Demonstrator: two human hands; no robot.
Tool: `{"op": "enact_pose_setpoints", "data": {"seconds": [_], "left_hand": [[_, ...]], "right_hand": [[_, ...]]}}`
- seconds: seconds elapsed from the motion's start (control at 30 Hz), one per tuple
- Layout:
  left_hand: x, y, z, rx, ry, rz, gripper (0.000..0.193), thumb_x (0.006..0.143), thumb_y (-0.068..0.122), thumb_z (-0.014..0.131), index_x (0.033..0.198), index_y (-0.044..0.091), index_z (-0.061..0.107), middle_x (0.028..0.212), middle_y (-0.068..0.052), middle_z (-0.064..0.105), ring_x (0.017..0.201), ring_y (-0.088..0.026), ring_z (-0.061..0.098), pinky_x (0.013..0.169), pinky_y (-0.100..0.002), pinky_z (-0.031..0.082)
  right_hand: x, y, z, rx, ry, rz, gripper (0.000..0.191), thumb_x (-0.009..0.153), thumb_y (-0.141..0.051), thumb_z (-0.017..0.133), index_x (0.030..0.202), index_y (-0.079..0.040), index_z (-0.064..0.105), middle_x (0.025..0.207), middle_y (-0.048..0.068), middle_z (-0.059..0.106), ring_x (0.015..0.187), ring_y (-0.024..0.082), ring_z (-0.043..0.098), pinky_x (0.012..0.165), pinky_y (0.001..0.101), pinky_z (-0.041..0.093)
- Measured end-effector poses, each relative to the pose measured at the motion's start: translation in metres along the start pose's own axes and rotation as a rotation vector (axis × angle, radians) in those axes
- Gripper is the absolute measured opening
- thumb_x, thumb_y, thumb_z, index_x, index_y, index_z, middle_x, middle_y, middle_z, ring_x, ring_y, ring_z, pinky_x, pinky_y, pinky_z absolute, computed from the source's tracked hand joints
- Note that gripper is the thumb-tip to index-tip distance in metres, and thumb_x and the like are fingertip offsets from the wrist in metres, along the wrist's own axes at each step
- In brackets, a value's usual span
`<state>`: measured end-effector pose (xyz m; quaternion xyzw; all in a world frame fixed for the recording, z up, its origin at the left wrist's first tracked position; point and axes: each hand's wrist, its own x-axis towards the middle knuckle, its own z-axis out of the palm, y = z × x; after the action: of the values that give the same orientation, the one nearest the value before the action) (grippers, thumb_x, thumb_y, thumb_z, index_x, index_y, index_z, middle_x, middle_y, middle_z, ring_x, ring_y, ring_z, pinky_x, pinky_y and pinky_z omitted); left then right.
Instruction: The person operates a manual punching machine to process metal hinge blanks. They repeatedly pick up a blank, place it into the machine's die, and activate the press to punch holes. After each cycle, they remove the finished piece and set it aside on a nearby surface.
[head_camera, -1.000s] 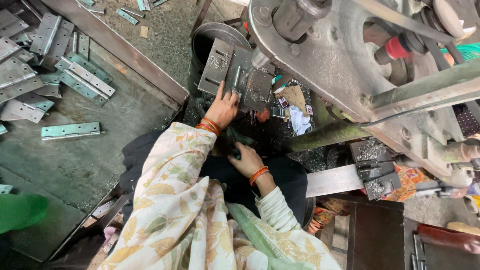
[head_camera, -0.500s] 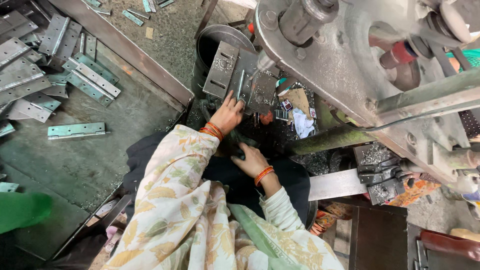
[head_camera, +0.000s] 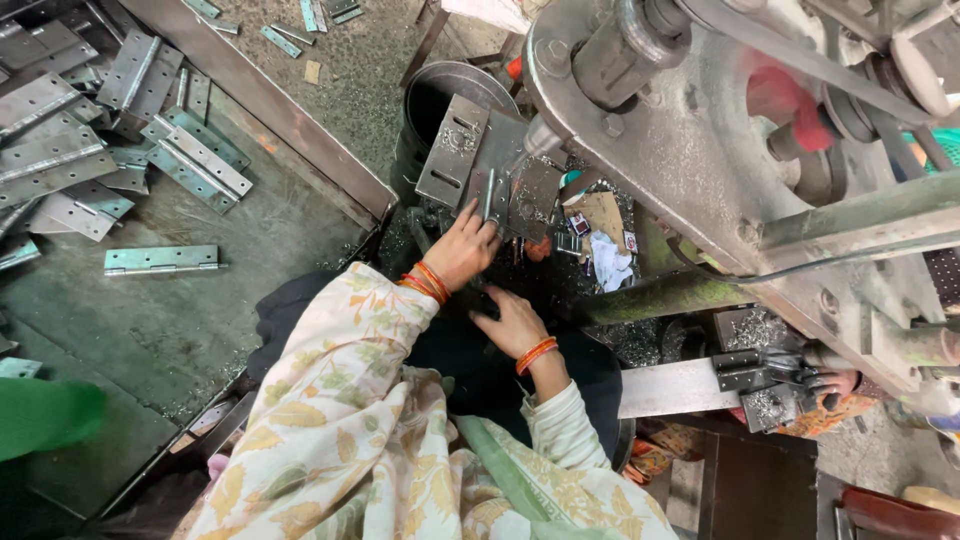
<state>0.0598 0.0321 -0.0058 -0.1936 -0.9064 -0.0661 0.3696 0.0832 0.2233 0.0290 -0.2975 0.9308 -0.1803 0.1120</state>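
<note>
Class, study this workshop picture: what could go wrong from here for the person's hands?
1. The left hand reaches up against the grey metal plates under the heavy press; fingers might get pinched if it cycles.
2. The right hand rests among dark metal shavings, which could cut bare skin.

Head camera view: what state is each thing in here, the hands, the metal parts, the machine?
Left hand: reaching up, fingers touching the grey metal plates at the press.
Right hand: lower down, resting in the dark area below the plates; grip cannot be told.
Metal plates: upright at the machine, side by side.
Hinges: lying loose and scattered on the green tray.
Dark bucket: open at the top.
Press machine: grey, worn; motion cannot be told.
</note>
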Motion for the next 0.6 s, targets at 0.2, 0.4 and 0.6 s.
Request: {"op": "enact_pose_setpoints", "data": {"seconds": [0.2,0.4,0.6], "left_hand": [[0.014,-0.019,-0.041,-0.486,0.184,-0.280,0.042,0.070,0.011,0.074,0.109,-0.004,0.070,0.109,-0.019,0.064,0.111,-0.039,0.060,0.115,-0.050,0.044],[0.021,-0.021,-0.043,-1.072,0.341,-0.837,0.029,0.080,0.004,0.074,0.109,-0.001,0.073,0.097,-0.012,0.075,0.088,-0.023,0.075,0.080,-0.033,0.057],[0.040,-0.033,-0.027,-1.134,0.366,-0.737,0.029,0.082,0.004,0.076,0.112,0.005,0.074,0.104,-0.009,0.076,0.099,-0.021,0.075,0.091,-0.032,0.056]], "right_hand": [[0.008,0.012,-0.013,0.214,0.136,-0.001,0.055,0.088,-0.026,0.078,0.136,-0.003,0.062,0.130,0.021,0.069,0.119,0.033,0.068,0.100,0.0410,0.052],[0.042,0.031,-0.012,1.012,0.555,0.083,0.064,0.084,-0.006,0.075,0.141,-0.015,0.050,0.118,0.005,0.064,0.103,0.010,0.067,0.076,0.0258,0.057],[0.050,0.046,-0.027,0.927,0.797,-0.002,0.022,0.095,-0.004,0.078,0.114,-0.004,0.068,0.109,0.008,0.074,0.093,0.015,0.068,0.076,0.0286,0.056]]}}
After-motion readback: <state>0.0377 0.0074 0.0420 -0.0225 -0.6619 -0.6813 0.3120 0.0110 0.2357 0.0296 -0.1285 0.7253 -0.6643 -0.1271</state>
